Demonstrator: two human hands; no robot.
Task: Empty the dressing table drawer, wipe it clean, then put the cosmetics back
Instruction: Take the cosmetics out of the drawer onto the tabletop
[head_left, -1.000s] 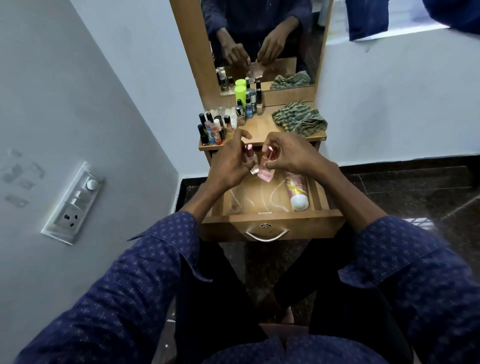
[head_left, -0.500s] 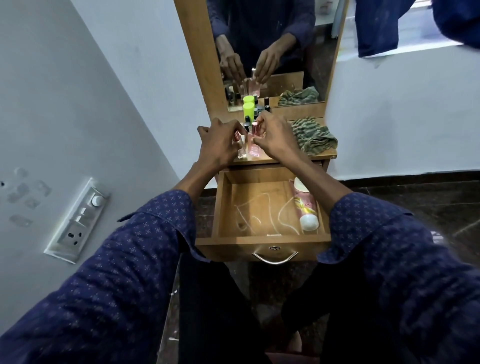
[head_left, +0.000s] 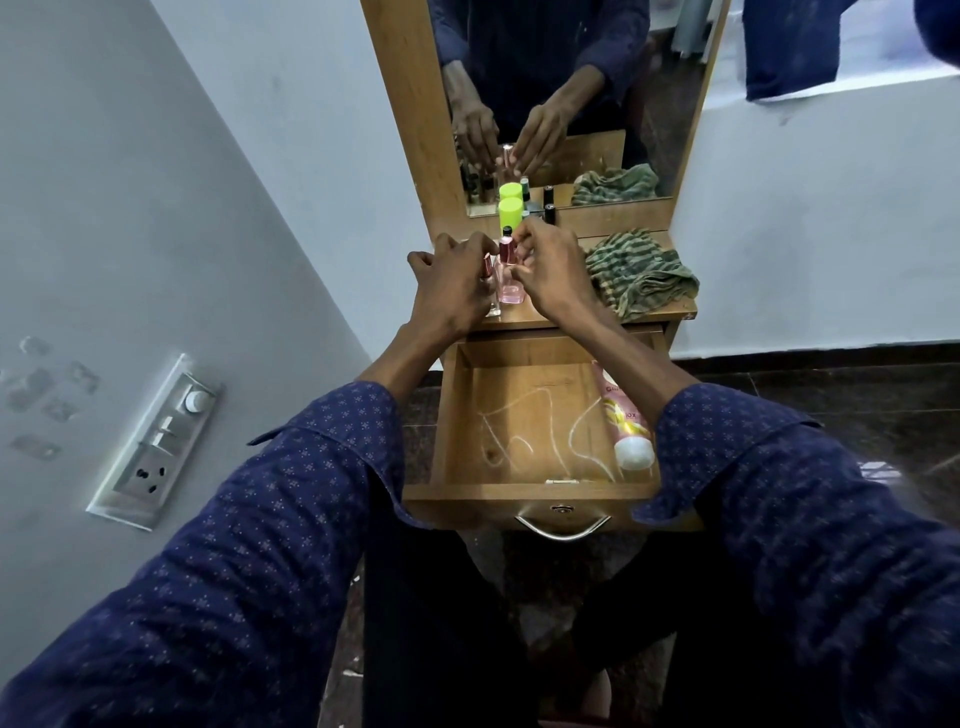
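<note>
Setting two small bottles down on the wooden dressing table top, we had our left hand curled round the clear glass bottle with the rose-metal cap at the near left, and our right hand with fingertips pinching the cap of the pink glass perfume bottle just beside it. Both bottles stood upright, touching or nearly touching each other. We judged them light but hard, smooth and breakable, with narrow bases that tip easily, so the best hold was low on the body or firmly at the cap, lowered straight. The pink plastic tube with the white cap lay along the right wall of the open wooden drawer, the only cosmetic left inside; it looked soft and squeezable, easiest taken round its middle. White powdery streaks marked the drawer floor. The striped green cloth lay crumpled at the right of the top.

A second before, we held both bottles over the drawer; since then we had carried them up and away onto the top, and the drawer showed more fully.
</note>
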